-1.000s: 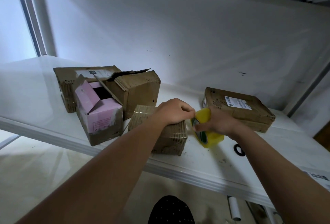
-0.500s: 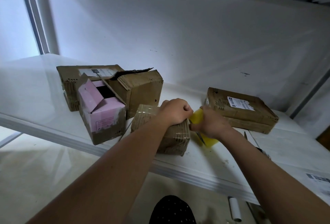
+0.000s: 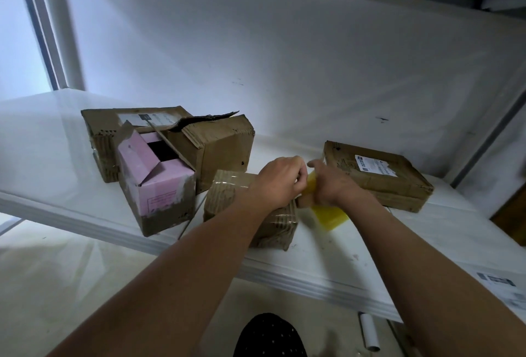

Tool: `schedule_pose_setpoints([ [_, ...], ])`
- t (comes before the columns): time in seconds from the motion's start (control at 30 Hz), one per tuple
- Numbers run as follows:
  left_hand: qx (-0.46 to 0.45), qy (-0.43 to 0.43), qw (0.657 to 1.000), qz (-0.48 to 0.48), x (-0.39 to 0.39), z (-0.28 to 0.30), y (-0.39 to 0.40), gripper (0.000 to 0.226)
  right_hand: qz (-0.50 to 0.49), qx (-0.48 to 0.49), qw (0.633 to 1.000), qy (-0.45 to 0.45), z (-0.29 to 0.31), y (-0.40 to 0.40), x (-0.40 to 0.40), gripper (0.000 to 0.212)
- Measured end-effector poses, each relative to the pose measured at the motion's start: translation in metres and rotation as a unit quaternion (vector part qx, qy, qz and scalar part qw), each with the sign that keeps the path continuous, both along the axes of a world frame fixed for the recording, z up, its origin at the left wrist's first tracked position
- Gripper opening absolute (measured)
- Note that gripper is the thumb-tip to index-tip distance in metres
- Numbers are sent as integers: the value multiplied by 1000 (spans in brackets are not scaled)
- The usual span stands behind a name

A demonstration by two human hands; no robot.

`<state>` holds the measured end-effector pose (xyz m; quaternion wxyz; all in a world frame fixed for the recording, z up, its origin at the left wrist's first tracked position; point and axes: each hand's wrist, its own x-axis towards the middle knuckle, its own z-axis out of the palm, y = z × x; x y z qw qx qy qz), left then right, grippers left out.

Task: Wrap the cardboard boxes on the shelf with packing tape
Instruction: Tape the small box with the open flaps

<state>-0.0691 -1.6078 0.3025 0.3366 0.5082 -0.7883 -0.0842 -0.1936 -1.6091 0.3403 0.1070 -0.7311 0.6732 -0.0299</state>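
Both hands meet at the right end of a small taped box on the shelf.

The left hand (image 3: 280, 181) lies curled over the small cardboard box (image 3: 250, 211), fingers clenched on its top right edge. The right hand (image 3: 327, 186) grips the yellow tape roll (image 3: 327, 214) just beside that box. The box sits near the front edge of the white shelf (image 3: 327, 271), with a pink-lined open box (image 3: 156, 186) to its left and a flat labelled box (image 3: 378, 176) to its right.
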Motion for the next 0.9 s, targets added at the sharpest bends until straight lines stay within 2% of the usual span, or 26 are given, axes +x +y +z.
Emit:
schedule_pose_setpoints([
  [0.17, -59, 13, 998, -2, 2, -5, -2, 8, -9, -59, 998, 10, -1, 3, -14, 84],
  [0.3, -72, 66, 995, 31, 7, -8, -3, 4, -72, -111, 983, 127, 5, 12, -47, 79],
  [0.43, -71, 63, 995, 42, 6, -9, -3, 7, -82, -20, 984, 154, -24, 28, -66, 78],
  [0.53, -76, 104, 991, 27, 8, -3, 3, 9, -65, 43, 986, 147, -34, 33, -64, 72],
  [0.6, -66, 135, 987, 54, 18, 5, 6, 10, -80, -2, 983, 168, -26, 29, -57, 60],
  [0.67, -48, 107, 985, 127, 38, 13, 4, 15, -109, -83, 973, 183, -13, 24, -45, 45],
  [0.7, -26, 72, 983, 165, 49, 16, 2, 19, -114, -112, 974, 164, -8, 22, -36, 43],
  [0.77, 45, -21, 975, 217, 71, 17, 1, 28, -66, -113, 988, 86, -2, 15, -12, 57],
  [0.83, 123, -89, 961, 230, 80, 10, 4, 35, -5, -24, 998, -57, -5, 10, 17, 70],
  [0.9, 168, -73, 959, 215, 83, -1, 10, 44, 7, 29, 978, -206, -17, 9, 43, 66],
])
